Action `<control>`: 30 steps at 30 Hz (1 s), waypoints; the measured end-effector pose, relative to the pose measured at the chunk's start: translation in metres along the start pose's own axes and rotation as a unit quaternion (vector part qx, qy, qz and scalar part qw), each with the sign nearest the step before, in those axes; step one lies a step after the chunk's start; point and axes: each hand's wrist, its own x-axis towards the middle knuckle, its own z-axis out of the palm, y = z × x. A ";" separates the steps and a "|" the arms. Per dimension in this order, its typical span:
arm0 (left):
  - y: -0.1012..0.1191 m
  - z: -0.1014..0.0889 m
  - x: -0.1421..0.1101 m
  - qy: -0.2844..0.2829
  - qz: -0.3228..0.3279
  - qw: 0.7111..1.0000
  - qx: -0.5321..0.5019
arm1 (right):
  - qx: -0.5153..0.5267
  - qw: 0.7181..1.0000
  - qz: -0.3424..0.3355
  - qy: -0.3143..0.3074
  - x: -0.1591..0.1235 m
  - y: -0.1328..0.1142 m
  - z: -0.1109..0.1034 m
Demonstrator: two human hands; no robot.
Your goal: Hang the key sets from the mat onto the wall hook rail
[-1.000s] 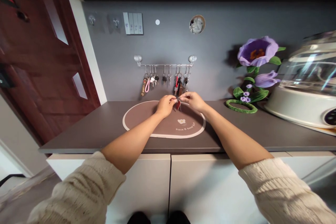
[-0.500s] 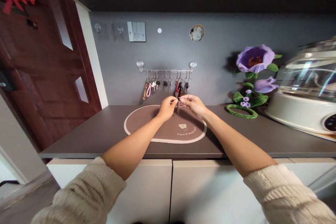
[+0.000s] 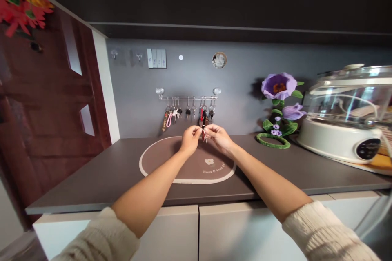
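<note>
My left hand (image 3: 191,138) and my right hand (image 3: 218,137) meet above the back of an oval brown mat (image 3: 171,167). Both are closed, thumb against fingers, pinching a thin looped cord (image 3: 205,137). Its small loop arches between the fingertips and its pale, partly reddish ends dangle below. Whether anything else hangs on the loop is too small to tell. Just behind the hands, several keys (image 3: 188,112) hang from hooks on a clear wall rail (image 3: 188,98). A pink strap (image 3: 169,120) and a brown tag (image 3: 165,121) hang at the rail's left end.
On the right of the dark counter (image 3: 101,171) stand a purple fabric flower (image 3: 279,86) with a green ring base and a white appliance (image 3: 337,134) with a clear cover. A dark shelf (image 3: 214,0) overhangs the counter. A reddish-brown door (image 3: 58,110) is at left.
The view has tilted up and shifted slightly right, so everything sits lower in the picture. Both hands keep their pinch on the cord, whose ends now hang a little more to the right.
</note>
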 end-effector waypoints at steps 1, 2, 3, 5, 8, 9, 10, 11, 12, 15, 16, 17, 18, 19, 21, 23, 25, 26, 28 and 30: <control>0.001 0.000 0.000 -0.001 -0.001 1.000 0.004 | -0.003 1.000 -0.004 0.003 0.000 -0.001 0.000; 0.001 0.000 -0.001 -0.001 -0.002 1.000 0.010 | -0.005 1.000 -0.007 0.010 0.000 -0.003 -0.001; 0.001 0.000 -0.001 0.002 -0.001 1.000 0.020 | -0.006 1.000 -0.010 0.020 0.000 -0.005 -0.002; 0.000 0.001 -0.002 0.011 0.006 0.999 0.045 | -0.008 0.999 -0.015 0.037 0.001 -0.010 -0.003; -0.003 0.001 -0.004 0.007 0.022 0.997 0.076 | -0.014 0.999 -0.010 0.050 0.004 -0.018 -0.009; -0.004 0.001 -0.004 0.003 0.027 0.996 0.082 | -0.015 0.998 -0.008 0.057 0.006 -0.021 -0.011; -0.005 0.002 -0.004 -0.001 0.030 0.996 0.086 | -0.016 0.998 -0.007 0.066 0.009 -0.024 -0.014; -0.006 0.002 -0.005 -0.002 0.032 0.995 0.090 | -0.016 0.997 -0.005 0.076 0.012 -0.027 -0.017; -0.006 0.002 -0.005 -0.002 0.034 0.995 0.093 | -0.017 0.996 -0.004 0.087 0.016 -0.030 -0.020; -0.007 0.003 -0.005 -0.003 0.037 0.994 0.104 | -0.024 0.993 0.000 0.111 0.029 -0.039 -0.028; -0.008 0.003 -0.005 -0.004 0.036 0.994 0.107 | -0.025 0.993 0.000 0.118 0.033 -0.043 -0.030; -0.008 0.003 -0.005 -0.006 0.036 0.993 0.109 | -0.026 0.992 0.001 0.127 0.038 -0.046 -0.031; -0.008 0.003 -0.005 -0.008 0.036 0.993 0.111 | -0.026 0.990 0.002 0.139 0.043 -0.050 -0.032; -0.008 0.003 -0.005 -0.009 0.035 0.993 0.112 | -0.026 0.987 0.004 0.156 0.048 -0.053 -0.033; -0.009 0.003 -0.005 -0.010 0.033 0.993 0.115 | -0.028 0.981 0.009 0.192 0.059 -0.059 -0.034; -0.009 0.003 -0.005 -0.008 0.029 0.992 0.119 | -0.033 0.976 0.011 0.215 0.068 -0.062 -0.035; -0.010 0.003 -0.005 -0.006 0.025 0.992 0.124 | -0.040 0.973 0.006 0.226 0.075 -0.064 -0.035; -0.010 0.003 -0.005 -0.007 0.024 0.992 0.126 | -0.042 0.972 0.003 0.230 0.078 -0.063 -0.036; -0.010 0.003 -0.005 -0.008 0.023 0.991 0.130 | -0.043 0.971 -0.002 0.233 0.083 -0.062 -0.037; -0.010 0.003 -0.005 -0.008 0.024 0.991 0.132 | -0.042 0.972 -0.001 0.230 0.087 -0.060 -0.039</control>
